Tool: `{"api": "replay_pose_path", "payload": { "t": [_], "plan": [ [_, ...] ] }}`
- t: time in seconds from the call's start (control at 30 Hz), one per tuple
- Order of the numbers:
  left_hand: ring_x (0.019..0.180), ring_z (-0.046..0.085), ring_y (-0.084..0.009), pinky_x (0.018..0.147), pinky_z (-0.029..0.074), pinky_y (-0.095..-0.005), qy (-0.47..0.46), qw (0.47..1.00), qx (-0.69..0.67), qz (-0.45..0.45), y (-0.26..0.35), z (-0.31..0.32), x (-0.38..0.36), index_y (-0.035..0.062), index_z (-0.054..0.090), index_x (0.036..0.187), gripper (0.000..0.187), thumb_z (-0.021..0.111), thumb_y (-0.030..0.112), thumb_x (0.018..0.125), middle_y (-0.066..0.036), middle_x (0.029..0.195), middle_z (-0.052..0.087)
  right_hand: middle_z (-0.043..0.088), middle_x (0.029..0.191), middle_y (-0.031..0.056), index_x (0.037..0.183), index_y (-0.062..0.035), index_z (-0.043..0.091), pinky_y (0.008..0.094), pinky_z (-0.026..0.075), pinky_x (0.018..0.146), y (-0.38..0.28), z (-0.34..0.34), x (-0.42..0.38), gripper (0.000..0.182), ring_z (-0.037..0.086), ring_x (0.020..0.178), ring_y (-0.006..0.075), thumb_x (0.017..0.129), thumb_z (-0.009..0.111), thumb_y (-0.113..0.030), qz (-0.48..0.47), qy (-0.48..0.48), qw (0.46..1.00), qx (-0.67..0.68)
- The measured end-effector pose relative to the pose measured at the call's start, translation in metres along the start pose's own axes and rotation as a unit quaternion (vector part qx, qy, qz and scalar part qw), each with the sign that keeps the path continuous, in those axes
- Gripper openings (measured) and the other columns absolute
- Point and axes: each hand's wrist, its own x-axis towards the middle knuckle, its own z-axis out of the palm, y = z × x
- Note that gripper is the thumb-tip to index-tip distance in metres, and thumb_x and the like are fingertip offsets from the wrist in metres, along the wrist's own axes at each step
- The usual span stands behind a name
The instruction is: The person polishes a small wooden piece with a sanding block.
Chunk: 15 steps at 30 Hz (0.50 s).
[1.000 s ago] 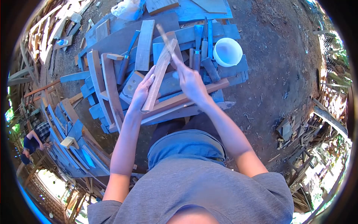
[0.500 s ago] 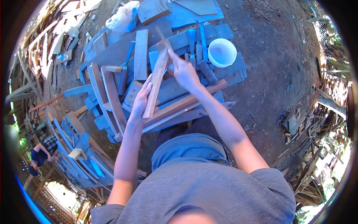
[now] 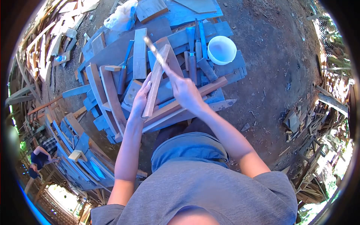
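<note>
My left hand [image 3: 140,100] is closed round the lower side of a narrow wooden piece [image 3: 154,88], which slants up and away from me. In my right hand [image 3: 184,92] is a long, thin file [image 3: 156,54], partly blurred. It lies across the upper end of the piece, its tip pointing up and left. Beneath that end sits a wider brown board [image 3: 173,63]. Chisels lie close by: a broad-bladed one [image 3: 192,65] to the right and another [image 3: 122,78] left of a pale upright board [image 3: 140,56].
A white bucket [image 3: 222,50] stands at the bench's right side. Two long curved wooden pieces [image 3: 112,99] lie at the left, and a plastic bag [image 3: 122,17] rests at the back. Another person [image 3: 39,159] is at a lower-left bench. Scrap wood [image 3: 296,123] litters the right-hand ground.
My right hand has shifted down and slightly right, with more of the file showing across the piece. My left hand keeps its hold almost in place.
</note>
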Motion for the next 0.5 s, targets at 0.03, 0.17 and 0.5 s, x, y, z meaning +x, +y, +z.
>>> {"api": "replay_pose_path", "payload": {
  "t": [0.03,0.17,0.5],
  "plan": [
    [0.045,0.044,-0.0083,0.036,0.042,-0.0228,0.0,1.0,-0.002,0.001,-0.001,-0.001,0.0,0.0223,0.026,0.153,0.049,0.036,0.028,0.106,0.0,0.071,0.05,0.066,0.078,0.0258,0.14,-0.0206,0.048,0.053,0.054,0.067,0.012,0.001,0.023,0.045,0.066,0.075,0.0429,0.096,0.045,-0.016,0.013,0.019,1.0,-0.014],
    [0.045,0.043,-0.0089,0.036,0.04,-0.0231,-0.027,0.999,-0.023,-0.01,0.004,-0.005,0.002,0.023,0.026,0.153,0.048,0.034,0.028,0.106,0.0,0.069,0.049,0.065,0.086,0.0278,0.141,-0.0146,0.046,0.0473,0.054,0.067,0.007,-0.01,0.062,0.042,0.067,0.08,0.0419,0.098,0.043,-0.016,0.064,0.008,0.997,-0.051],
    [0.045,0.044,-0.0094,0.036,0.039,-0.024,0.021,0.999,0.043,-0.005,0.004,-0.001,0.001,0.0234,0.026,0.153,0.048,0.035,0.026,0.106,-0.001,0.07,0.051,0.066,0.09,0.0272,0.14,-0.0204,0.048,0.0498,0.054,0.07,0.021,-0.003,0.065,0.043,0.066,0.079,0.0424,0.097,0.045,-0.018,0.07,0.039,0.995,-0.067]
  ]
}}
